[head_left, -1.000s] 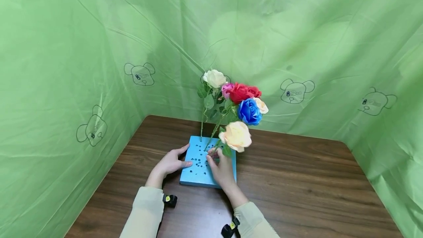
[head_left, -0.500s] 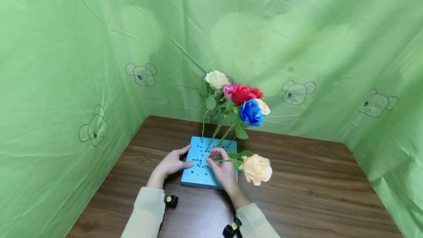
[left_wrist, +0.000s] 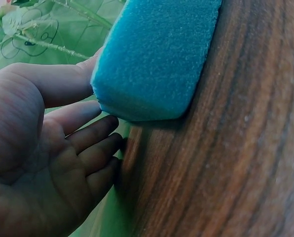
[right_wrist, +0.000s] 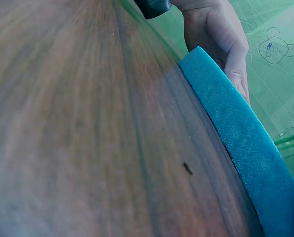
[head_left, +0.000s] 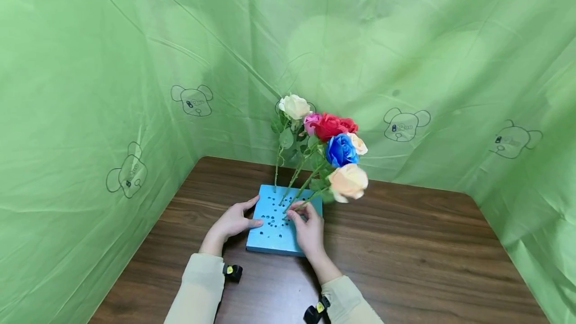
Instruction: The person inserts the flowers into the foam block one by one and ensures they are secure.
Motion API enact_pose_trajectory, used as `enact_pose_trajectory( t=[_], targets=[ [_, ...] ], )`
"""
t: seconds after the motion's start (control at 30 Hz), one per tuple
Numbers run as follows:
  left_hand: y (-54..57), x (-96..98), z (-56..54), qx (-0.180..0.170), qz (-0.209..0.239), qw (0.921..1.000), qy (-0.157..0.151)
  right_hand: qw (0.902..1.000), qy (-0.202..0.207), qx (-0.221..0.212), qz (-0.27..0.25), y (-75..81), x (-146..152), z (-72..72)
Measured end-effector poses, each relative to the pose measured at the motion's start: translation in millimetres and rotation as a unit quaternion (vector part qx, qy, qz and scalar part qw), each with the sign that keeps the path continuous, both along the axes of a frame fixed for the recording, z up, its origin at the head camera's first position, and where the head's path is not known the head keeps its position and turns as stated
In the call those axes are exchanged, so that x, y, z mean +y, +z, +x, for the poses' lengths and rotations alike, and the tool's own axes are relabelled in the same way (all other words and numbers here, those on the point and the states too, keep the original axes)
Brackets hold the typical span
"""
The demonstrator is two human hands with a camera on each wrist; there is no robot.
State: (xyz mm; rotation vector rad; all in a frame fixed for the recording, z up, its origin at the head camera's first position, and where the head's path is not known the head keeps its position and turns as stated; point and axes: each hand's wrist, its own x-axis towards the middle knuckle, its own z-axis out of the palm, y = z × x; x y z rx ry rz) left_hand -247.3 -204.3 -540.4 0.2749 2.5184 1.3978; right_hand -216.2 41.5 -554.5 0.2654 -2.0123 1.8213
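A light-blue foam block (head_left: 271,242) full of small holes lies flat on the table. My left hand (head_left: 230,221) rests on its left side, thumb on the top face; the left wrist view shows its fingers (left_wrist: 100,153) nearly straight by the corner. Between thumb and fingertips, my right hand (head_left: 310,231) pinches the lower stem of a peach rose (head_left: 348,182) that leans right over the block. Whether the stem's end is in a hole is hard to tell. Behind it stand a blue rose (head_left: 342,150), red roses (head_left: 330,126) and a white rose (head_left: 294,107), stems reaching the block.
A pink flower (head_left: 312,123) and a smaller pale peach rose (head_left: 357,144) sit among the other blooms. The brown wooden table (head_left: 414,254) extends around the block. Green cloth (head_left: 450,64) with bear drawings hangs behind and at both sides.
The peach rose first swung down to the right, almost level, then rose again so its bloom sits below the blue rose. The right hand stayed near the same spot; the left hand kept still.
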Motion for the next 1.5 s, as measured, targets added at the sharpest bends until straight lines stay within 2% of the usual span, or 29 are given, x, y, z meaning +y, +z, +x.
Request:
enact_pose_trajectory(
  t=[0.1,0.23,0.37,0.53,0.77,0.97,1.1,1.33,1.5],
  targets=[
    [0.2,-0.5,-0.5,-0.001,0.000,1.0000,-0.002,0.9997,0.003,0.019,-0.013,-1.3,0.8,-1.2],
    [0.9,-0.5,-1.1,-0.002,-0.002,1.0000,-0.002,0.9992,0.014,0.032,0.019,0.0,1.3,-2.0],
    [1.4,-1.0,-0.8,0.001,-0.010,1.0000,-0.001,0.9972,0.040,0.027,0.058,2.0,0.1,-2.4],
    [1.4,-0.6,-0.2,-0.003,-0.009,1.0000,0.000,0.9955,0.050,0.000,0.080,3.1,-0.4,-2.2],
    [3.2,2.0,0.7,-0.002,-0.012,0.9999,0.003,0.9962,0.049,-0.047,0.055,6.2,-0.1,-4.5],
    [0.8,-0.6,2.6,-0.005,-0.011,0.9999,0.004,0.9941,0.052,-0.079,0.053,7.4,-3.2,-3.1],
    [0.4,-3.7,4.1,-0.005,-0.010,0.9999,0.000,0.9936,0.059,-0.079,0.054,5.9,-4.7,-2.5],
    [0.7,-5.8,3.9,-0.008,-0.006,0.9999,0.000,0.9916,0.050,-0.065,0.100,3.4,-3.0,-2.3],
    [-1.6,-6.7,5.3,0.001,-0.015,0.9999,-0.001,0.9934,0.072,-0.070,0.056,3.1,-4.0,-1.0]
  ],
)
